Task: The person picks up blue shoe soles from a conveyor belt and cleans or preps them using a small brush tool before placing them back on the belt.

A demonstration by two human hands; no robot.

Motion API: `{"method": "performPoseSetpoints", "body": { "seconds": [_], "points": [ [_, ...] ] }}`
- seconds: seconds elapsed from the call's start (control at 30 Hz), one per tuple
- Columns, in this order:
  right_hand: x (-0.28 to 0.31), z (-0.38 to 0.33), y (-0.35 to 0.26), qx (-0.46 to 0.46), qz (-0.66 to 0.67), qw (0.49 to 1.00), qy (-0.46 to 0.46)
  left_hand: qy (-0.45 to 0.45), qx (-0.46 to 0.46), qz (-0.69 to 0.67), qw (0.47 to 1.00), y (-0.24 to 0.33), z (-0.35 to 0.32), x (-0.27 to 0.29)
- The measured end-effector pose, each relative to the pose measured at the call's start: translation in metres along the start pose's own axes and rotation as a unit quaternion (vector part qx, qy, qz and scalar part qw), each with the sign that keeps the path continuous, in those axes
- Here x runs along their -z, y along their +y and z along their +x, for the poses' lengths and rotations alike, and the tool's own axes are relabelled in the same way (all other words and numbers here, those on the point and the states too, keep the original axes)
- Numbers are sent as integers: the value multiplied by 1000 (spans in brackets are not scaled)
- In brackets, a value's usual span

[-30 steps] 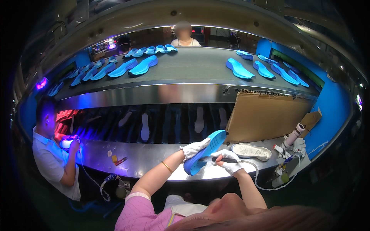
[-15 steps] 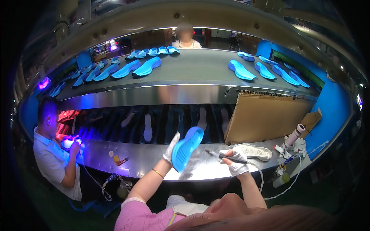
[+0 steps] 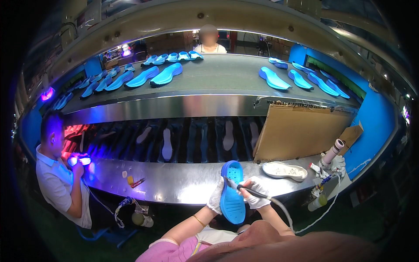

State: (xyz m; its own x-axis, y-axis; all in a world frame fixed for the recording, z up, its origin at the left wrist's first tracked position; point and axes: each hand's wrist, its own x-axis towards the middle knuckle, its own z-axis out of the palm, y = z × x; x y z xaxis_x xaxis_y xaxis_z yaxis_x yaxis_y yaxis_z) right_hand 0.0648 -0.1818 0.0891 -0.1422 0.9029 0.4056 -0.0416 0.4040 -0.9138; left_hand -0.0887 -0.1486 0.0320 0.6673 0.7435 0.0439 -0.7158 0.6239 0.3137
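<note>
My left hand [image 3: 215, 198], in a white glove, grips a blue shoe sole [image 3: 232, 208] by its left edge, close in front of my body. The sole's inner face is turned up, with small holes at the far end and ribs nearer me. Gloved in white too, my right hand [image 3: 257, 195] is closed round a dark pen-shaped brush [image 3: 242, 188] fed by a grey hose [image 3: 284, 211]. The brush tip lies over the sole's left rim; whether it touches is too small to tell. A white shoe sole [image 3: 284, 171] rests on the metal bench [image 3: 174, 183] to the right.
Beyond the bench, blue soles [image 3: 166, 75] stand on a conveyor belt [image 3: 218, 78]; more soles lie on the dark lower level. A cardboard sheet [image 3: 301, 133] leans at right, beside a pink tube [image 3: 334, 152] and bottle [image 3: 317, 202]. A co-worker [image 3: 61, 174] sits at left.
The blue sole has come down and toward me, its inner face now turned up. My right hand has moved left, bringing the brush from beside the white sole over the blue one.
</note>
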Motion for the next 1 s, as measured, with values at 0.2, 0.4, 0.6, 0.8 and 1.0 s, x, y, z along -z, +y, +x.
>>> {"method": "performPoseSetpoints", "body": {
  "seconds": [0.2, 0.4, 0.6, 0.8, 1.0],
  "points": [
    [4, 3, 14, 86, -67, 990, 84, 22, -12, 57, 998, 2, -2, -23],
    [-3, -11, 2, -40, 21, 999, 23, 36, -46, 46, 997, 8, 7, -9],
    [-14, -20, 21, 48, -7, 999, 16, 32, -33, 58, 997, 12, 10, -2],
    [-10, -25, -1, -93, 21, 995, 22, 36, -52, 26, 998, 20, 3, 3],
    [-19, -25, -4, -113, 18, 993, -31, 72, -104, 71, 989, 35, 18, -26]
  ]
}}
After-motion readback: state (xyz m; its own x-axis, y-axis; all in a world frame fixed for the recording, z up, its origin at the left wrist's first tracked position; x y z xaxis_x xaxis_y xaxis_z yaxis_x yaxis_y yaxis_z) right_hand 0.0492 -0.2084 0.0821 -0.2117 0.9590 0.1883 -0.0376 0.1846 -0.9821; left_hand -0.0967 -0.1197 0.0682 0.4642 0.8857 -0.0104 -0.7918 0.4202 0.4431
